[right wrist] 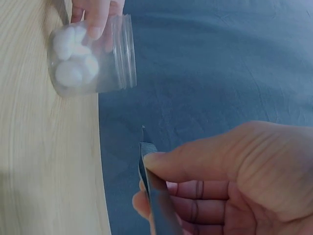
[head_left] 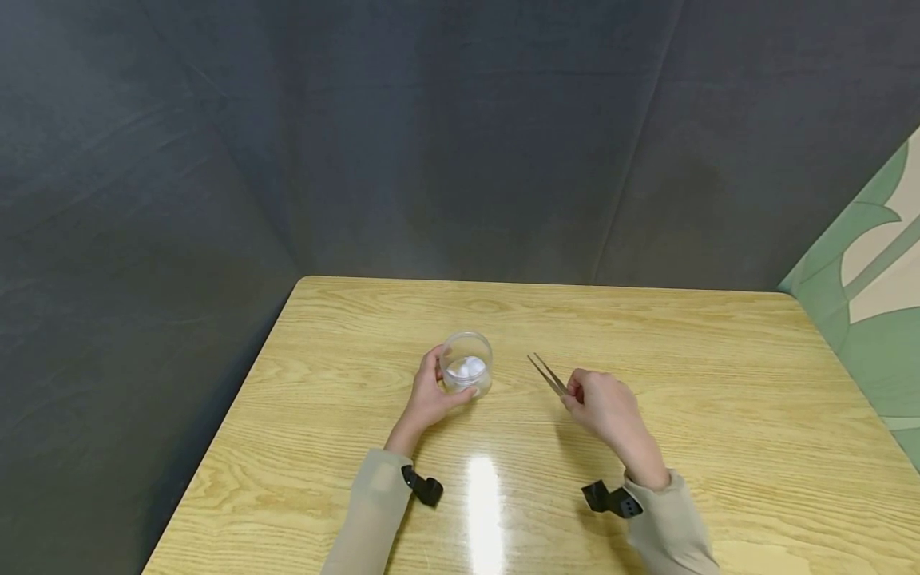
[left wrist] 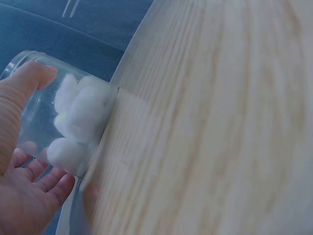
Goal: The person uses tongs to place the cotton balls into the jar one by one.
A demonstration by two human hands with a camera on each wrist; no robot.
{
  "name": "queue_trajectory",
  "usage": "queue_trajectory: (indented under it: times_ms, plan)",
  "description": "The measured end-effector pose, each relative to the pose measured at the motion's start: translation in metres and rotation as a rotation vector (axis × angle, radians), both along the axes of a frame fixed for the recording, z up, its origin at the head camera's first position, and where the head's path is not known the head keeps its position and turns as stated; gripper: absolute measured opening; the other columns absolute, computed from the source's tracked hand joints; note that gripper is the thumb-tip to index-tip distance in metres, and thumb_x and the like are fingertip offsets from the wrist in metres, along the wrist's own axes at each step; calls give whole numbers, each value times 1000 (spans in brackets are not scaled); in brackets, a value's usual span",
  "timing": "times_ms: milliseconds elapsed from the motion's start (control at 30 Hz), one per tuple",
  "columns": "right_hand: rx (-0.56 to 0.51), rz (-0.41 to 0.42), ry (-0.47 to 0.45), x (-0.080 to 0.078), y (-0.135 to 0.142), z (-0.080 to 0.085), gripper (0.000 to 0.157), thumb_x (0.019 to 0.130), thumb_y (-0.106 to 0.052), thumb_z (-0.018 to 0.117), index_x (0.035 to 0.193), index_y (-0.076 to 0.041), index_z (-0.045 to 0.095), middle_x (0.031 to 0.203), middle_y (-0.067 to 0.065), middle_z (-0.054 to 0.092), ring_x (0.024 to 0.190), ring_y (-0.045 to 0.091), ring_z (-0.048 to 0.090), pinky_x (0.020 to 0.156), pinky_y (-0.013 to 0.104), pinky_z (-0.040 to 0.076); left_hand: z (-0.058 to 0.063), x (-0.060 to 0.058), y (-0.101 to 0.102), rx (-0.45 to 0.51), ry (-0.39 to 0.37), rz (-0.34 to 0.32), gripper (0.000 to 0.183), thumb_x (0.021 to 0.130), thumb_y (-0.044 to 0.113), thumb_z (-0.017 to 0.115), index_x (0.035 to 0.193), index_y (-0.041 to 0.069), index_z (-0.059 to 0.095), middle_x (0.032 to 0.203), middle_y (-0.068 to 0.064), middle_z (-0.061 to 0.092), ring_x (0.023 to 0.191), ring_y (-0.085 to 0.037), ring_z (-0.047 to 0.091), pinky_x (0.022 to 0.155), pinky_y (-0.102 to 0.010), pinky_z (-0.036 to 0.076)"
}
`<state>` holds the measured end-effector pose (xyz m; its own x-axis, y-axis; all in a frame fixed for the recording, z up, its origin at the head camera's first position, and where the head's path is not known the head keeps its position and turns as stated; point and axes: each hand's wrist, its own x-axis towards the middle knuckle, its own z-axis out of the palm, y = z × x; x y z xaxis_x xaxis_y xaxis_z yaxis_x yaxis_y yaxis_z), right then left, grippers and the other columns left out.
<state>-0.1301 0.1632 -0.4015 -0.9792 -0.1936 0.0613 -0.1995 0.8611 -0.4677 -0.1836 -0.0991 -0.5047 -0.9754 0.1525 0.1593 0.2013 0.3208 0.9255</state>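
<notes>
A clear, lidless plastic jar (head_left: 466,351) stands upright on the table, with several white cotton balls (left wrist: 83,112) at its bottom. My left hand (head_left: 433,393) grips the jar from its left side, thumb (left wrist: 34,78) on one side of the wall and fingers around the other. To the right of the jar, my right hand (head_left: 604,405) pinches metal tweezers (head_left: 549,375) between thumb and fingers. Their tips point up and left, spread a little apart with nothing between them. In the right wrist view the tweezers (right wrist: 156,191) stay apart from the jar (right wrist: 105,58).
The wooden table (head_left: 345,335) carries a bright light reflection near its front. A dark curtain (head_left: 460,160) hangs behind the table and along its left side. At the far right is a green and beige patterned surface (head_left: 877,319). Each sleeve wears a black wrist camera (head_left: 424,485).
</notes>
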Motion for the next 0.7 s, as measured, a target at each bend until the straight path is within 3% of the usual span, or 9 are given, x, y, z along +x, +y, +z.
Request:
queue_trajectory:
  times_ms: [700]
  plan:
    - [16,-52,-50,6,25,-12,15,82,-7,67,72,-5,56,56,0,48,47,13,41,43,27,33,-2,0,-1,-2,-11,4,79,73,12,79,138,1,34,136,-17,40,121,-33,42,96,-47,39]
